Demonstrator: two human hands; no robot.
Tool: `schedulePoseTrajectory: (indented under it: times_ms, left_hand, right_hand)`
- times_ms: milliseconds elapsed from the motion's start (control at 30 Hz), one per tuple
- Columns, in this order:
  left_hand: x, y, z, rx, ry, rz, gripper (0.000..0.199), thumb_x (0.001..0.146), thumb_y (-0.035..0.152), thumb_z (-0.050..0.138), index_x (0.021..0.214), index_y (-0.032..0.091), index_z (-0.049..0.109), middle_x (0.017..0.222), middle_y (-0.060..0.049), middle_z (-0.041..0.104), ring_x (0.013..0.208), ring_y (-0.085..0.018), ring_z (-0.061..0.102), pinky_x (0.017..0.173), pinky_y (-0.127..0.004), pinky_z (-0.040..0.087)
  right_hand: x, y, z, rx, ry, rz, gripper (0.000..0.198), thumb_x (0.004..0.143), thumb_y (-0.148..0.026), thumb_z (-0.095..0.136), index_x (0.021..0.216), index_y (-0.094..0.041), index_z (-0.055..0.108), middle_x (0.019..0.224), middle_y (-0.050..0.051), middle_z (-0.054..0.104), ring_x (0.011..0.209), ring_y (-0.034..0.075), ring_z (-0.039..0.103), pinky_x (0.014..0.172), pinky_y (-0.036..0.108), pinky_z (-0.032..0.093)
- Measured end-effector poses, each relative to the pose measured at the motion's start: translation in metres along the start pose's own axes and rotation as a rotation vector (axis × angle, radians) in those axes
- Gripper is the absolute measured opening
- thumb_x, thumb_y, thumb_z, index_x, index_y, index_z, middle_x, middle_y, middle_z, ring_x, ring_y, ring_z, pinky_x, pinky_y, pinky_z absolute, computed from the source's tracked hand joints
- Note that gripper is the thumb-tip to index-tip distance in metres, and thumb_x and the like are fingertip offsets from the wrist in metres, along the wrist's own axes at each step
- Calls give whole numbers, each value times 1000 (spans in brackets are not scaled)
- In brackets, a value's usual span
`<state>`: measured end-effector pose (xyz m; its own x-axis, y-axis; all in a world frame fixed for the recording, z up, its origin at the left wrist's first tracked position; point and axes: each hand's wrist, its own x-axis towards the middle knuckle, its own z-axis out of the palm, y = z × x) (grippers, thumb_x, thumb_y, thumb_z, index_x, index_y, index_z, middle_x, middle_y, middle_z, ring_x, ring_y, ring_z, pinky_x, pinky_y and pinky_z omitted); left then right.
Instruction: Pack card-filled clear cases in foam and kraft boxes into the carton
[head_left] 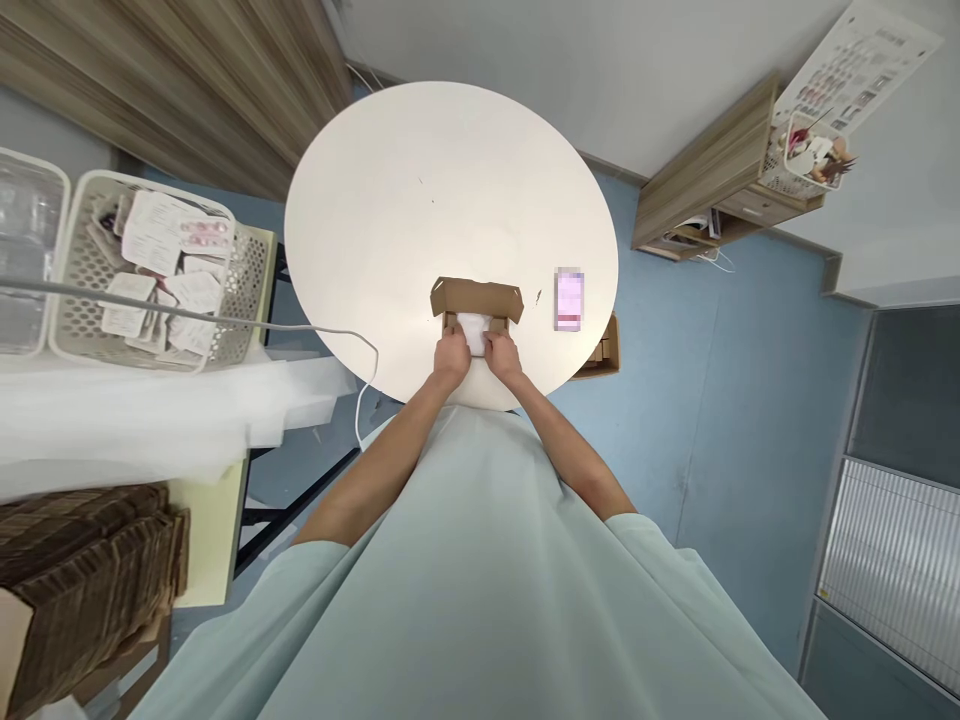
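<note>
On the near part of the round white table (450, 180), a small brown cardboard box (477, 297) stands with its lid flap raised toward the far side. White wrapping (474, 330), which looks like foam or tissue, lies inside it. My left hand (451, 357) is closed at the box's left side, its fingers against the wrapping and the box wall. At the right side my right hand (502, 356) is closed too, with thumb and forefinger at the wrapping's edge. What lies under the wrapping is hidden.
A phone with a blurred screen (569, 300) lies right of the box. Leftward stand a basket of carded goods (75, 290), white foam sheets (135, 420) and stacked flat cardboard (90, 570). A white cable (315, 328) crosses the table's left edge. Another carton (611, 350) sits below the table's right edge.
</note>
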<state>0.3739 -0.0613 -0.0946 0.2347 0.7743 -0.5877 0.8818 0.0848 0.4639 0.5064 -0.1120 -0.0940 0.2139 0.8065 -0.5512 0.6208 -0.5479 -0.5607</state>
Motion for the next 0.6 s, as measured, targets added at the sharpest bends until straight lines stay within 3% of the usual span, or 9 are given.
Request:
schedulePoseTrajectory:
  times_ms: [167,267,333,467,533,600]
  left_hand:
    - [-18,-13,-9,-48,74,82,33,100,15,59,133,15,66,138,-22,73,121,-38,75,107,-49,59]
    - [-29,-28,-15,-204,238,60,32,103,22,57,135,18,63,139,-19,70,114,-33,76,107,-50,60]
    - [-28,-34,-19,-285,378,47,45,101,24,61,145,16,56,150,-22,63,122,-33,73,112,-52,59]
    - [-4,-30,-36,-382,526,137,77,94,22,70,164,11,41,169,-27,49,161,-38,47,135,-55,41]
    - [11,-25,-47,-427,489,184,83,94,23,70,169,11,38,172,-27,48,165,-38,43,138,-55,36]
    - [20,-21,-58,-481,402,212,87,94,25,69,173,13,35,172,-25,51,159,-38,52,134,-56,43]
  right_hand:
    - [-18,7,-18,54,50,-26,29,105,-13,52,116,-18,78,129,16,79,119,32,77,111,44,58]
    - [-28,19,-40,127,163,29,19,106,-27,58,106,-22,76,111,10,83,107,29,79,103,43,61]
    - [-28,27,-56,161,293,83,17,105,-37,63,107,-23,73,108,9,83,102,27,78,101,43,62]
    - [-6,31,-76,274,408,3,40,98,-39,73,133,-21,67,132,14,79,119,28,76,111,46,61]
    - [9,28,-79,313,355,-73,52,97,-36,75,145,-19,63,150,18,72,135,31,71,120,49,57]
    - [20,25,-79,334,277,-123,59,97,-37,74,152,-18,61,158,20,67,144,32,67,125,50,54]
